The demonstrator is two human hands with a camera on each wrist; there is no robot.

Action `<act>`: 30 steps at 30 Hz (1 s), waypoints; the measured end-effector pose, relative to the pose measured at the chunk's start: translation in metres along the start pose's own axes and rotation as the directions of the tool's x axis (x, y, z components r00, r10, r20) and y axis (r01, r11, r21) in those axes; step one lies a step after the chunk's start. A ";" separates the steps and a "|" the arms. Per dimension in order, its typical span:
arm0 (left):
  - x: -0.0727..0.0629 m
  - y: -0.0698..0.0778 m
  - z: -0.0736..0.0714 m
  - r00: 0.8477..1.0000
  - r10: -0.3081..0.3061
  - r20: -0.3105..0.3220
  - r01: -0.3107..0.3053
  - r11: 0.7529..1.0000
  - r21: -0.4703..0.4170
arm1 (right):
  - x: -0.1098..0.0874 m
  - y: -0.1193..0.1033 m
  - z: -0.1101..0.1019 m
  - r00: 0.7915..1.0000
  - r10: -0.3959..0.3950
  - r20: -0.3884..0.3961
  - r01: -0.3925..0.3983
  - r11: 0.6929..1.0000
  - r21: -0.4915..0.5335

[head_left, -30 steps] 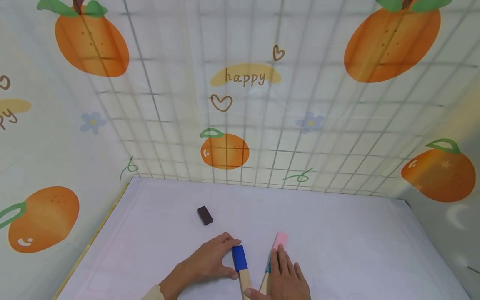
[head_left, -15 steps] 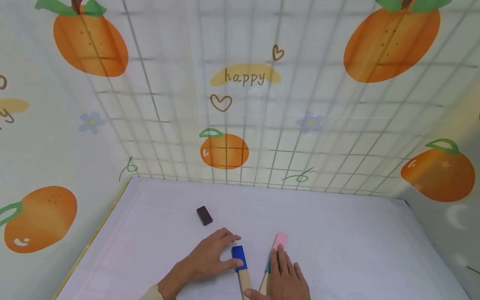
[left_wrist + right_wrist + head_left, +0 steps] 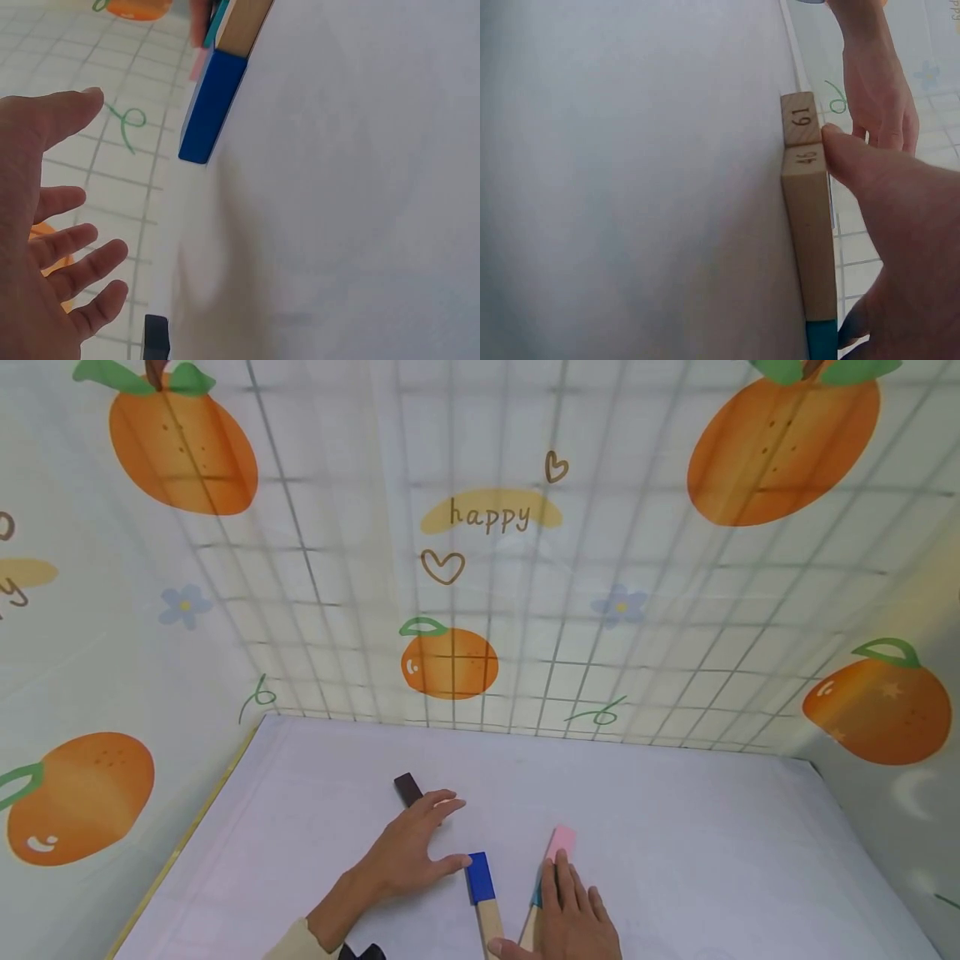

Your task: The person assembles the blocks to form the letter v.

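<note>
My left hand (image 3: 401,856) hovers over the white table, fingers spread and holding nothing. Its fingertips partly cover a dark brown block (image 3: 407,789); touching cannot be told. The thumb is close to a blue block (image 3: 480,878), which lines up end to end with a plain wooden block (image 3: 490,918). My right hand (image 3: 577,914) rests with straight fingers along a second row: a pink block (image 3: 561,841), a teal block (image 3: 823,339) and a wooden block (image 3: 810,232) marked 46. Its thumb lies by the near ends, beside the wooden block marked 61 (image 3: 801,118). The two rows meet in a V.
The table (image 3: 712,843) has a white covering. Behind it hangs a curtain (image 3: 517,610) printed with oranges and a grid. Similar cloth closes both sides. A black device (image 3: 363,952) sits at the left wrist.
My left hand has left the blue block and moved away to the far left, its fingers now over part of the dark brown block. The right hand and both rows stay in place.
</note>
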State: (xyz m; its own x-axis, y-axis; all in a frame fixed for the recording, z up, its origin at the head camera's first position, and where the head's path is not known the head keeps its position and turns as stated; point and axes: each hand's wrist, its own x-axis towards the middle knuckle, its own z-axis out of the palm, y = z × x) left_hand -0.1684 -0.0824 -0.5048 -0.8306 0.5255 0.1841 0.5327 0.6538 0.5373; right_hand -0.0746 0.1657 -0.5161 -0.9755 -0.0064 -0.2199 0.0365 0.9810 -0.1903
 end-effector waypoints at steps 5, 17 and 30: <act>0.001 -0.005 -0.005 0.999 -0.039 -0.008 0.039 0.999 0.000 | 0.000 0.001 0.000 1.000 -0.006 -0.003 0.006 1.000 0.006; 0.005 -0.021 -0.015 0.991 -0.125 -0.052 0.123 0.992 -0.038 | -0.001 0.001 0.000 1.000 -0.012 -0.016 0.013 1.000 0.010; 0.009 -0.040 -0.020 0.967 -0.233 -0.100 0.235 0.972 0.004 | -0.001 -0.001 -0.001 1.000 0.011 0.001 -0.011 1.000 -0.006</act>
State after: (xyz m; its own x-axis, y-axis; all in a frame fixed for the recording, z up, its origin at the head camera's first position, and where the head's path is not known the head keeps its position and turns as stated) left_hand -0.2002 -0.1145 -0.5083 -0.9438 0.3018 0.1348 0.3237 0.7611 0.5621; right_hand -0.0743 0.1650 -0.5149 -0.9747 0.0045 -0.2233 0.0462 0.9823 -0.1816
